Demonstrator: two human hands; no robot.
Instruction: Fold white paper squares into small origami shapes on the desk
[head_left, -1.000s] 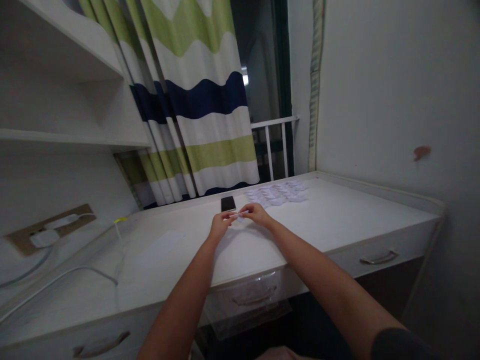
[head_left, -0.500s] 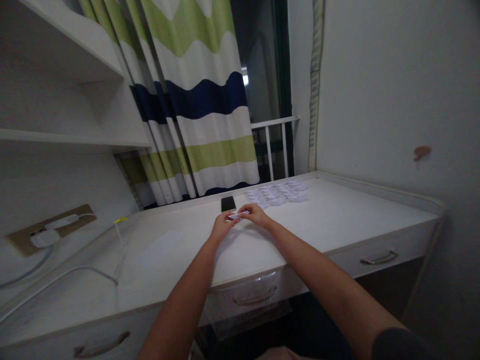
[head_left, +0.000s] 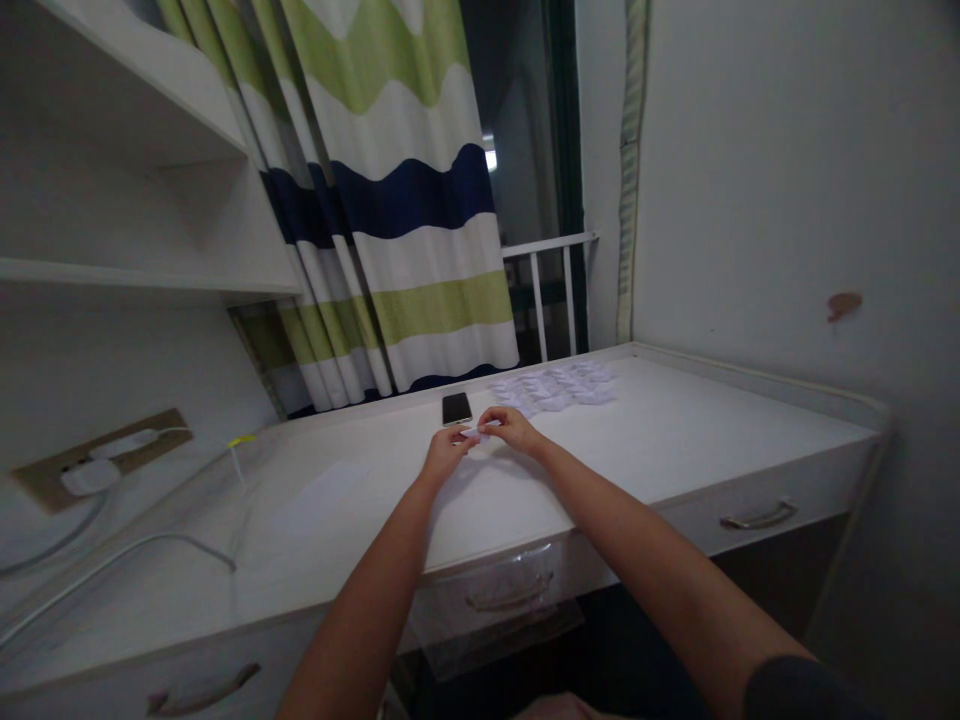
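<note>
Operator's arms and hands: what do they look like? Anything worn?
Bare left hand and right hand, no gloves, no cables, no watch or bracelet visible. The right arm runs into a dark short sleeve at the bottom edge of the view; the left arm's sleeve is out of view.

Left hand (head_left: 447,454), right hand (head_left: 511,428) pinching paper strip (head_left: 478,433), white desk (head_left: 675,430), smartphone (head_left: 457,408) just beyond
</note>
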